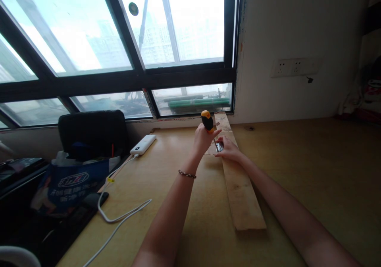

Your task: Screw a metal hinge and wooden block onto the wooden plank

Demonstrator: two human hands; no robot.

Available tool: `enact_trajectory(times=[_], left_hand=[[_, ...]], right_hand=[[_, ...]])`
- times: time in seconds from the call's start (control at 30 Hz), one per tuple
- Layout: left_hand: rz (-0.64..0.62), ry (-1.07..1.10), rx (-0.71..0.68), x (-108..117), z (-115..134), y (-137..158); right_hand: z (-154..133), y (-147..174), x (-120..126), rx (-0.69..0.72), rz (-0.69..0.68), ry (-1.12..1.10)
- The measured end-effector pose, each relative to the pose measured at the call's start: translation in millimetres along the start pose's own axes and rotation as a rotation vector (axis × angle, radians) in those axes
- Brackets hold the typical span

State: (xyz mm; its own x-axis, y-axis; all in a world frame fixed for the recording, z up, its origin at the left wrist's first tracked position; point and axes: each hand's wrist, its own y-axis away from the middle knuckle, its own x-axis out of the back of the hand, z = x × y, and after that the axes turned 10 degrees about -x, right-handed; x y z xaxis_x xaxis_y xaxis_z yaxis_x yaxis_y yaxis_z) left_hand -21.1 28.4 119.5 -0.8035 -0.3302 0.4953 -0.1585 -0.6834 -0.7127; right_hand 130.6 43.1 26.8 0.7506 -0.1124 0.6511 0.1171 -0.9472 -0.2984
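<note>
My left hand (202,141) is wrapped round the yellow and black handle of a screwdriver (207,121). Its shaft slants down toward a small shiny metal plate (219,146) with dark spots, perhaps a hinge. The fingers of my right hand (229,150) pinch that plate at its edges and press it down on the wood. Beneath lies a long wooden board (241,193), running from the window side toward me. A shorter wood piece sticks out to the left at the plate; my hands partly cover it. The screwdriver's tip is too small to make out clearly.
A white power bank (143,144) with a white cable (125,218) lies on the left of the wooden table (300,187). Beyond the table's left edge are a black chair (93,132) and a blue bag (71,183). A window and a wall socket (287,67) are behind.
</note>
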Motion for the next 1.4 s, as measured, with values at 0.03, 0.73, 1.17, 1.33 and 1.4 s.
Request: enact_trajectory(times=[0.03, 0.73, 1.17, 1.33, 1.4], left_hand=[[-0.001, 0.004, 0.015, 0.5, -0.6, -0.5], [-0.168, 1.006, 0.359, 20.4, -3.8, -7.3], [-0.213, 0.872, 0.321, 38.8, 10.5, -9.3], [-0.227, 0.922, 0.306, 41.5, 17.6, -9.6], [-0.235, 0.928, 0.294, 41.6, 19.6, -9.0]], right_hand=[[0.3, 0.1, -0.2, -0.001, -0.002, -0.008], [3.2, 0.2, -1.1, 0.015, -0.005, -0.021], [0.7, 0.2, 0.0, -0.008, -0.009, -0.015], [1.4, 0.3, -1.2, -0.030, -0.002, -0.028], [1.6, 0.0, -1.3, -0.037, -0.008, -0.035]])
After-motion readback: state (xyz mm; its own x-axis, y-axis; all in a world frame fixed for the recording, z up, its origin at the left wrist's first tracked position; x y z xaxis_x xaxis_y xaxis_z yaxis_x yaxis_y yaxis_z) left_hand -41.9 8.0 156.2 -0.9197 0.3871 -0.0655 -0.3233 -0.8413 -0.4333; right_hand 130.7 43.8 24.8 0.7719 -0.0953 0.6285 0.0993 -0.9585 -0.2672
